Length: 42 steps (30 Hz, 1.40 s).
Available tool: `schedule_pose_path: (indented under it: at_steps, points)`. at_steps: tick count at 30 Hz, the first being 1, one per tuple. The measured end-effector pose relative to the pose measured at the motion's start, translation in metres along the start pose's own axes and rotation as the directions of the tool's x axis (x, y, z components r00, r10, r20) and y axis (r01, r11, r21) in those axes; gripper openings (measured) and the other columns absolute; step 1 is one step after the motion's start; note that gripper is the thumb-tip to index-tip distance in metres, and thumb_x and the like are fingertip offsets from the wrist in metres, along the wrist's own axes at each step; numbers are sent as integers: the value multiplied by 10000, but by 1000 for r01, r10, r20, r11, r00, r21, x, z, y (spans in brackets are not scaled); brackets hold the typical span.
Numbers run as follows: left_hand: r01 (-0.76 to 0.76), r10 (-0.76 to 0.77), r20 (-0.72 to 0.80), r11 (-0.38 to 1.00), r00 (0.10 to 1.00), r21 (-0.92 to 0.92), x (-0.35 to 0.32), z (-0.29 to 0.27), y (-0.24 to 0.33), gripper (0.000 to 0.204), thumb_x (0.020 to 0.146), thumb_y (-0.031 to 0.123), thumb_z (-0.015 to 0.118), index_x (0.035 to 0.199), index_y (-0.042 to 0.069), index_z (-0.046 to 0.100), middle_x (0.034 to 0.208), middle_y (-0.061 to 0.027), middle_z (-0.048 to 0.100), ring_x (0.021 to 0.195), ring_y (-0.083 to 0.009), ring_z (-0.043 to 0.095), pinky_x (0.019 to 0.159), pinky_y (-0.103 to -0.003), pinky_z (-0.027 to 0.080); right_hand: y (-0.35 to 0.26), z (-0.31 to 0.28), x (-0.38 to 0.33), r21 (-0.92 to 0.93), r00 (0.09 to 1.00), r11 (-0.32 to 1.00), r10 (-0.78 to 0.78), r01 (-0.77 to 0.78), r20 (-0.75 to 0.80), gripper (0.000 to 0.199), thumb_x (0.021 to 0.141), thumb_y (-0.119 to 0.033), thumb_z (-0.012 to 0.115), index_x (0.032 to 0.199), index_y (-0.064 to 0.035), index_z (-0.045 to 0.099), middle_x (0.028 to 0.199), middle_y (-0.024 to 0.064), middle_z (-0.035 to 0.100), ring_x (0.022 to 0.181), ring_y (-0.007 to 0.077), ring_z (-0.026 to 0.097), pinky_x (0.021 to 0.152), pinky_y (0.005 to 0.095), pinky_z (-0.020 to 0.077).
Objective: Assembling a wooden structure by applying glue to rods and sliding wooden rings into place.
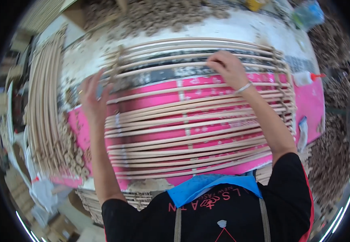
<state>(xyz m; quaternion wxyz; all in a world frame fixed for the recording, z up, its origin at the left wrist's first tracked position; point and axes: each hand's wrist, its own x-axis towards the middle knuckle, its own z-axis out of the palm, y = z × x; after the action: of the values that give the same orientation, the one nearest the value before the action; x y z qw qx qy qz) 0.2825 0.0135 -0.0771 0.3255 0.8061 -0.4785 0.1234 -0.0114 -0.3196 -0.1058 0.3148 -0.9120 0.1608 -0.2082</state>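
Many pale wooden rods [191,117] lie side by side across a pink and black board [304,101]. Brown ring-like pieces form a strip [278,72] across their right ends, with another strip [118,60] at the upper left ends. My right hand [229,70] reaches over the upper rods, its fingers curled and closed at one wooden rod, with the fingertips partly hidden. At the left ends of the upper rods is my left hand [92,94], smeared by motion. Its thumb and fingers point toward the rods, but their grip is unclear.
A bundle of rods [46,105] lies at left, beside a row of wooden rings [76,159]. Loose brown rings [163,18] are heaped at the far side. A white bottle with a red tip [306,78] lies at right. A plastic bag [308,15] sits far right.
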Motion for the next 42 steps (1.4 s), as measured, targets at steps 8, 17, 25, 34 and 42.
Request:
schedule_pose_path:
  at_steps: [8,17,25,34,42]
  points:
    - [46,-57,130,995,990,84,-6,4,5,369,863,204,790,1231,208,753,1177,-28,673,1133,-272,600,976,-431,430,-14,1,-1,104,982,981,151,-163,113,161,921,-80,773,1050,-27,693,898,37,635,900,137,650,775,276,535]
    - [47,-63,109,989,992,141,-7,13,7,318,859,182,786,1175,183,747,1116,-50,657,1101,-298,611,928,-451,442,-13,5,7,-177,990,975,-142,137,-14,117,885,-198,759,878,-86,723,863,76,623,885,302,608,782,418,476]
    - [130,-129,24,990,991,-56,58,11,-9,383,923,204,767,1284,106,688,1098,-105,678,1050,-329,666,886,-440,528,-35,-16,5,-242,981,960,-167,139,-99,231,842,-160,794,1045,-63,744,986,84,652,964,302,620,846,421,466]
    - [-28,20,203,999,979,35,229,107,-96,746,840,299,837,1509,173,534,1538,-150,538,1373,-361,562,1098,-464,497,-63,-49,-14,-169,994,986,-10,-9,-113,194,864,-66,759,1055,-44,739,1035,137,663,1013,339,629,900,427,482]
    - [120,-186,302,968,935,222,258,143,-111,856,790,388,880,1538,237,492,1533,-160,530,1423,-396,507,1122,-497,477,-60,-59,-21,-107,987,984,130,-140,-94,183,870,-31,748,1053,-36,746,1033,131,669,1025,312,644,898,402,500]
